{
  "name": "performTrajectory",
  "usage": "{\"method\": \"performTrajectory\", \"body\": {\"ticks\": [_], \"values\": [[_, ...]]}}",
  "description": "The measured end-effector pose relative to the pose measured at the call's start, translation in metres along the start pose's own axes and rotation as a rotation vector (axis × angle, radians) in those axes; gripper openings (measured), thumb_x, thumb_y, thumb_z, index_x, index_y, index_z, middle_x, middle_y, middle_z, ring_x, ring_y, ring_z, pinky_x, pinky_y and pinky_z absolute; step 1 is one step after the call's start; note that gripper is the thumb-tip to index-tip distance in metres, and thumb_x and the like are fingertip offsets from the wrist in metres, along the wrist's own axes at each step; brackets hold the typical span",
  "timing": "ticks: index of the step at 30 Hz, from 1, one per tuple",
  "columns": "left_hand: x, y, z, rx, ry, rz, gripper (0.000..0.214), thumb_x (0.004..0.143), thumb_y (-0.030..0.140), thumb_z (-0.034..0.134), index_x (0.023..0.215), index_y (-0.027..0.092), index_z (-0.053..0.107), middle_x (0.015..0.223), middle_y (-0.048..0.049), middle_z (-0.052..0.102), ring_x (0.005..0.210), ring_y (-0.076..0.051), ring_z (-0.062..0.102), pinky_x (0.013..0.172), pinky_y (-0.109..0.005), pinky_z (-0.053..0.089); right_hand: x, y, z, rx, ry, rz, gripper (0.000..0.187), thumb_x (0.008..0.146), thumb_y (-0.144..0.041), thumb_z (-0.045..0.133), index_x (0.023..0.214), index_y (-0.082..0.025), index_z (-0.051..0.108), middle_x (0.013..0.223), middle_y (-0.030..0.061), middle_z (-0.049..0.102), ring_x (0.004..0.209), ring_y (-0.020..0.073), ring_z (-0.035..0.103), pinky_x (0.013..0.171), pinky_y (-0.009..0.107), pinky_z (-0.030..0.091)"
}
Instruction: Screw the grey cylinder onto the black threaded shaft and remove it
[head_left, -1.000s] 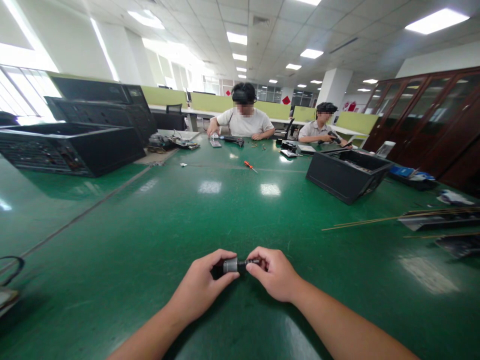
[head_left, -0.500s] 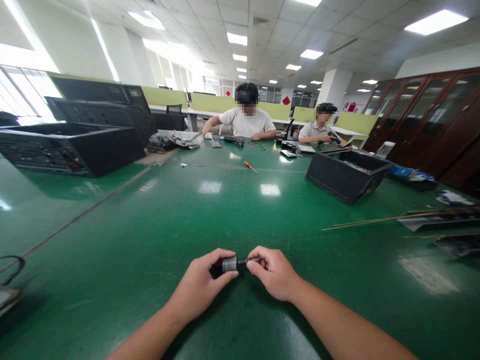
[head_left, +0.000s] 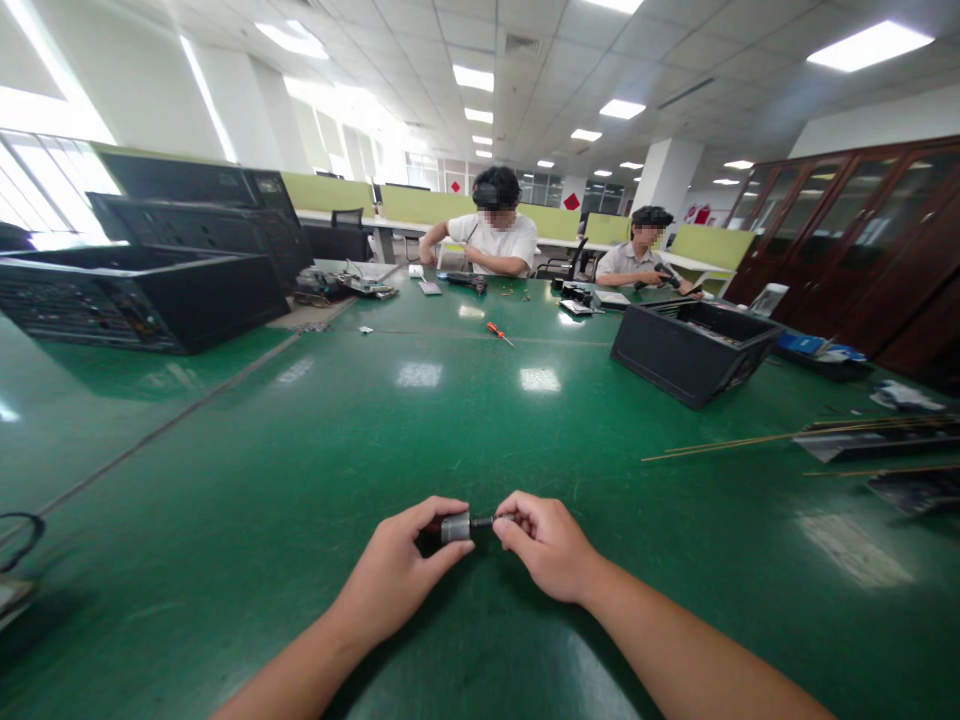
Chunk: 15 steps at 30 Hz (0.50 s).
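Note:
Low in the middle, a grey metal cylinder with a thin dark shaft lies sideways between my hands. Its exact kind I cannot make out. My left hand is curved around the cylinder, thumb below and fingers above. At the other side, my right hand pinches the far end of the shaft, with its fingers curled in. The shaft's tip is hidden in those fingers. Both hands are just over the green table top.
An orange screwdriver lies farther back. Black computer cases stand at the left and right. Thin yellowish rods and a dark metal part are at right. Two people sit across the table.
My hands and the cylinder have hardly moved, with a very slight shift left. The person across has lifted one hand from the table to the chest.

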<state>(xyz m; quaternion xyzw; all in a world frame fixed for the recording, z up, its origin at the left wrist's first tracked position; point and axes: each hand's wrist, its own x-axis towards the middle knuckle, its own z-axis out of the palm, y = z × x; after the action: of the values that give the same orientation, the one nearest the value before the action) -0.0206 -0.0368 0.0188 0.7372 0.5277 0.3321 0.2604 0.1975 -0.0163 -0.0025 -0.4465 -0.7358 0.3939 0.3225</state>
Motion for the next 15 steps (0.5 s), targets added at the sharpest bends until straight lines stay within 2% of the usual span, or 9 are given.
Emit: {"method": "performTrajectory", "body": {"ticks": [15], "values": [[-0.0004, -0.0037, -0.0002, 0.008, 0.015, 0.009, 0.027, 0.081, 0.034, 0.069, 0.107, 0.025, 0.069, 0.1, -0.0015, 0.075, 0.092, -0.022, 0.069, 0.086, -0.034, 0.053, -0.0005, -0.0006, 0.0, 0.043, -0.012, 0.004, 0.021, 0.096, -0.032, 0.051, 0.087, -0.019, 0.063, 0.069, -0.002, 0.064, 0.059, 0.0113, 0.056, 0.057, 0.021, 0.038]]}}
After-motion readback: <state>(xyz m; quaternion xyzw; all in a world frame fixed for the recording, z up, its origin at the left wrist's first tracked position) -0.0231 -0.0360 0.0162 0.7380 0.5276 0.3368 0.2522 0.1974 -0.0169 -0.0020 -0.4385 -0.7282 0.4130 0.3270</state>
